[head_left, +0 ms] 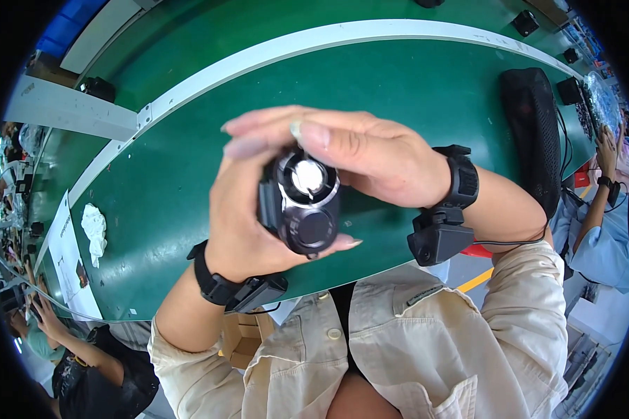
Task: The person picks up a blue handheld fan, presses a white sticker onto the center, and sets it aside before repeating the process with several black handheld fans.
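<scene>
**Black handheld device [309, 234] gripped in the air over the green table [433, 84]**

From where I'm standing, the device is up above the table's near part, its round, bright, silvery opening facing upward. The person's left hand [239, 223] is closed around it from the left, thumb passing across its near side, so that grip is plainly a full one. The right hand [388, 157] arches over its far side, thumb tip close by the bright opening and fingers stretched out leftward above the left hand. Those fingers are blurred, and I can't tell whether the right hand is pressing on the device or only covering it.

Each wrist carries a black strap with a boxy unit, one on the left wrist [255, 292] and one on the right [440, 237]. The sleeves belong to a cream shirt [412, 328], just off the table's near edge, and below that edge an open cardboard box [244, 341] shows.

On the table's left part lies a crumpled white cloth [94, 234], with a long white sheet [73, 269] nearer the left edge. A black mesh pouch [528, 112] rests at the table's right. A white rail [398, 29] curves across its far side. Past its right end, a co-worker's hand [606, 148] is beside clear plastic wrapping [601, 98].
</scene>
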`<action>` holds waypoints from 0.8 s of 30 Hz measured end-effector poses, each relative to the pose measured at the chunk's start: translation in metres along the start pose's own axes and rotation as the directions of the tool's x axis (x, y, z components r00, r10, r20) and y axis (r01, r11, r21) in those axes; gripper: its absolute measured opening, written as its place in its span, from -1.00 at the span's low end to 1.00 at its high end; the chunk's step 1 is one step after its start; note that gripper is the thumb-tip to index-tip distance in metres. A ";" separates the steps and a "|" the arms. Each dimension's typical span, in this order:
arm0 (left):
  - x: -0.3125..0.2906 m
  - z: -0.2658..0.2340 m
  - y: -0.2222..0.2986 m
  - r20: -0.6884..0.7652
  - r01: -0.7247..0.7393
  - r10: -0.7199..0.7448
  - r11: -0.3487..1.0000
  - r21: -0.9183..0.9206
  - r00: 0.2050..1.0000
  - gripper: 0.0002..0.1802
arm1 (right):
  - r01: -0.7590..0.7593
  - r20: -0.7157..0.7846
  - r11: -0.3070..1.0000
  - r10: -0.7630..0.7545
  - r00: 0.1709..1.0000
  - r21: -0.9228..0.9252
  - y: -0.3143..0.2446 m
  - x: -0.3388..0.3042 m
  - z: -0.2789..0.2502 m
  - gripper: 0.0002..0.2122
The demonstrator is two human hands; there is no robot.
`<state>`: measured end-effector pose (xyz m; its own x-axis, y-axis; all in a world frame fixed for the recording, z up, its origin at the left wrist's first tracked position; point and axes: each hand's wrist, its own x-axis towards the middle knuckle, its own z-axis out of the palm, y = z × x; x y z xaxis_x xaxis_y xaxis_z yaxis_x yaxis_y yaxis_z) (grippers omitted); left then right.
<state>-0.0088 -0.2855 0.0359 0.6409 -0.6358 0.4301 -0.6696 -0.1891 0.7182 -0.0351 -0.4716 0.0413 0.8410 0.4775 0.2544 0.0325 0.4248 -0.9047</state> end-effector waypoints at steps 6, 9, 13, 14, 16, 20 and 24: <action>-0.011 0.016 -0.006 -0.063 -0.040 0.029 0.983 -0.181 0.998 -0.06 | 0.080 0.059 0.991 -0.074 0.995 -0.106 0.001 0.000 -0.006 -0.61; -0.012 0.021 -0.010 -0.150 -0.067 0.034 0.973 -0.222 0.988 -0.08 | 0.203 0.090 0.903 -0.183 0.979 -0.378 -0.020 -0.003 -0.013 -0.66; -0.006 0.020 -0.009 -0.235 -0.159 0.119 0.975 -0.157 0.965 -0.11 | 0.393 0.228 0.443 -0.381 0.896 -0.806 -0.039 -0.003 -0.015 -0.75; -0.005 0.018 -0.008 -0.240 -0.171 0.140 0.979 -0.113 0.961 -0.13 | 0.424 0.268 0.350 -0.413 0.870 -0.835 -0.039 -0.005 -0.011 -0.76; -0.005 0.017 -0.008 -0.243 -0.180 0.159 0.981 -0.067 0.957 -0.14 | 0.449 0.309 0.257 -0.441 0.843 -0.856 -0.037 -0.007 -0.006 -0.77; -0.004 0.019 -0.012 -0.288 -0.189 0.179 0.982 -0.007 0.941 -0.17 | 0.387 0.270 0.114 -0.538 0.799 -0.915 -0.031 -0.007 0.000 -0.77; -0.003 0.021 -0.013 -0.327 -0.216 0.222 0.975 0.056 0.919 -0.20 | 0.365 0.286 0.038 -0.549 0.785 -0.930 -0.029 -0.009 0.000 -0.72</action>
<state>-0.0100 -0.2970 0.0138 0.5627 -0.3818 0.7332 -0.8121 -0.0896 0.5766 -0.0437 -0.4880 0.0654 0.4883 0.3612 0.7944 0.8105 -0.5252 -0.2595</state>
